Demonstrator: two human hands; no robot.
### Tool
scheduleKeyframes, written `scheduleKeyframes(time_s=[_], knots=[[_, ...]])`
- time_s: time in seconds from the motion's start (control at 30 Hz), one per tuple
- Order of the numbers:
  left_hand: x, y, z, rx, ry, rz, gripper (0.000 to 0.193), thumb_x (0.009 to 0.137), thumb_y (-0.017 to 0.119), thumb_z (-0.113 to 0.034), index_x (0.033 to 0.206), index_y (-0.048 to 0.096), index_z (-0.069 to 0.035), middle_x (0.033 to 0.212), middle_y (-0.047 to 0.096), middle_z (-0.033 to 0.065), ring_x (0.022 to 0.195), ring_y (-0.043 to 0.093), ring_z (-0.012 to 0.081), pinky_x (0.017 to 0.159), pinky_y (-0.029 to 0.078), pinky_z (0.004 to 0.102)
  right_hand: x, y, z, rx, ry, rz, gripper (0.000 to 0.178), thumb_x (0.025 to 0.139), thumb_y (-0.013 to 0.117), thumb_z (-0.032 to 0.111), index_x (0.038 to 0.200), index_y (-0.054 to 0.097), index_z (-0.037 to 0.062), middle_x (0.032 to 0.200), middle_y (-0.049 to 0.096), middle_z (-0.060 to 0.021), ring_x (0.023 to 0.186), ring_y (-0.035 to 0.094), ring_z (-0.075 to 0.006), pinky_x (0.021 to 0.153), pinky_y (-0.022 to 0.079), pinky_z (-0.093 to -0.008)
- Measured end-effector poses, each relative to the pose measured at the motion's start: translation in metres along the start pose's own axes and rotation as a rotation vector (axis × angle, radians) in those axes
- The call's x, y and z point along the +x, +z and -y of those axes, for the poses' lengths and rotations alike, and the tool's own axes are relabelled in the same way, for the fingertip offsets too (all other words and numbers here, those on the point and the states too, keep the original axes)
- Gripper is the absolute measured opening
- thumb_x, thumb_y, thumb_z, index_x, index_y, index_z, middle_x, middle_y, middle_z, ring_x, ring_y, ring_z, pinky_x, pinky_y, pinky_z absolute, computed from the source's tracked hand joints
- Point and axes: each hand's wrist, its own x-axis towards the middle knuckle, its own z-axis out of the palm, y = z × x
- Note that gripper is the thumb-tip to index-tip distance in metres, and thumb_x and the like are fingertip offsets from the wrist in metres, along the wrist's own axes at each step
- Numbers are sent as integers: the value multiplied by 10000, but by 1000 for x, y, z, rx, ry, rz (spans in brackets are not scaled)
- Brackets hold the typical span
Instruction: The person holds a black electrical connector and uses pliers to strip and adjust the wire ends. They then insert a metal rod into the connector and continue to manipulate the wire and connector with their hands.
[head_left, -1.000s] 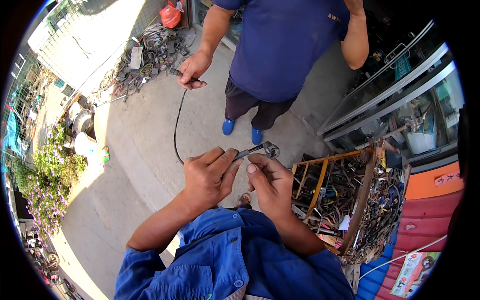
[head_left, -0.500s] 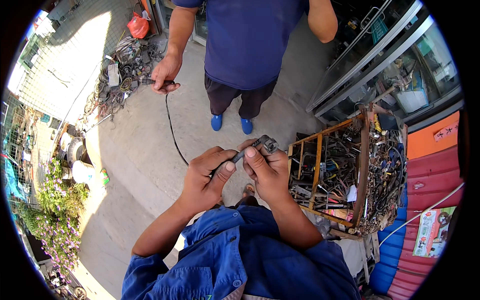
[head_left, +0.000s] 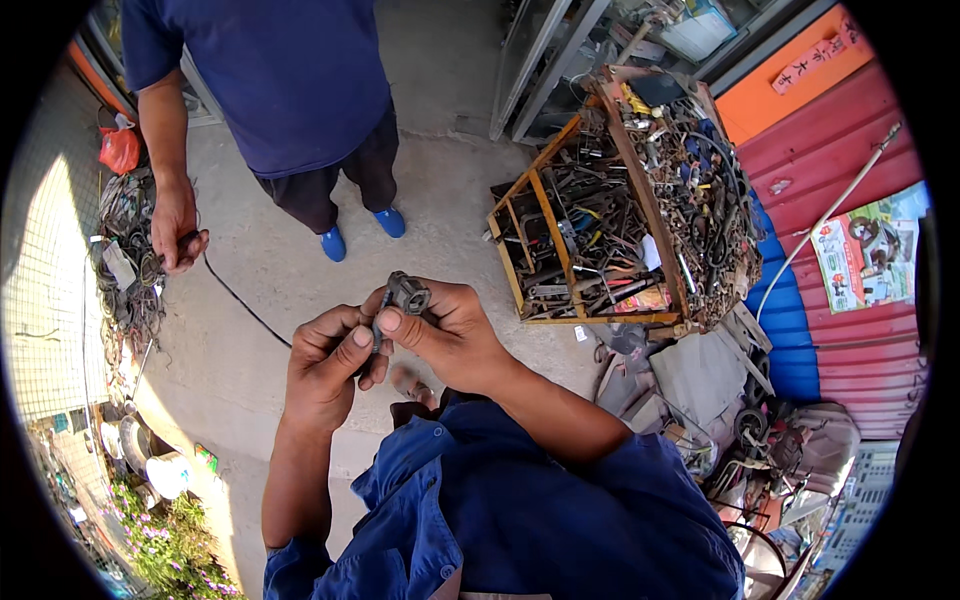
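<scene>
In front of my chest, both hands are closed on one end of a black cable point(head_left: 245, 305). My right hand point(head_left: 452, 332) pinches a dark grey connector point(head_left: 409, 294) with a squarish, hollow-looking head, its thumb laid along the side. Just to the left, my left hand point(head_left: 322, 368) grips the cable end below the connector, thumb on top; its other fingers are partly hidden. The cable runs up and left toward the hand point(head_left: 176, 232) of a person standing opposite, who holds a small dark piece at its far end.
A rusty metal-framed bin point(head_left: 560, 250) heaped with tools and metal parts stands at the right. Tangled cables point(head_left: 130, 260) lie at the far left, with a red bag point(head_left: 120, 150) above. Flowering plants point(head_left: 170, 540) grow at lower left; scrap point(head_left: 720, 400) lies at the right.
The view has turned right, so the person, bin and cable pile sit further left. My hands have drawn closer together on the connector, whose head is now tilted differently.
</scene>
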Motion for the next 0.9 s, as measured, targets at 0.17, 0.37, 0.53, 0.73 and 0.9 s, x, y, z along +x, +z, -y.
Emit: scheduleKeyframes(time_s=[0.17,0.37,0.53,0.73,0.9], knots=[[15,8,19,99,-18,52,300,974,667,-254,1013,633,41,799,631,69,568,469,76,493,328,211,-48,-23,-5,-152,195,-213,252,1007,633,201,1069,627,-43,833,643,-27,744,570,-58,639,471,-223],[23,32,32,191,2,68,299,999,630,-255,1080,633,33,809,609,67,579,443,74,507,315,214,-141,-80,-53,-372,448,-331,197,993,615,138,1027,667,-49,850,667,-57,781,585,-86,697,481,-250],[41,71,39,179,29,62,278,1006,624,-221,1050,663,51,786,611,40,612,453,65,521,311,208,-211,-133,-80,-461,436,-503,173,959,633,114,986,696,-46,831,690,-69,753,611,-122,703,494,-277],[47,118,55,235,98,24,272,1005,611,-218,1091,663,35,824,641,51,632,469,79,543,317,222,-238,-199,-68,-529,484,-448,172,935,668,121,967,704,-44,781,686,-76,721,608,-117,676,486,-281],[68,168,76,255,127,24,250,997,616,-211,1073,656,24,820,614,36,638,451,74,561,323,222,-285,-273,-73,-595,355,-412,158,902,687,117,958,709,-29,778,700,-104,705,643,-144,664,505,-307]])
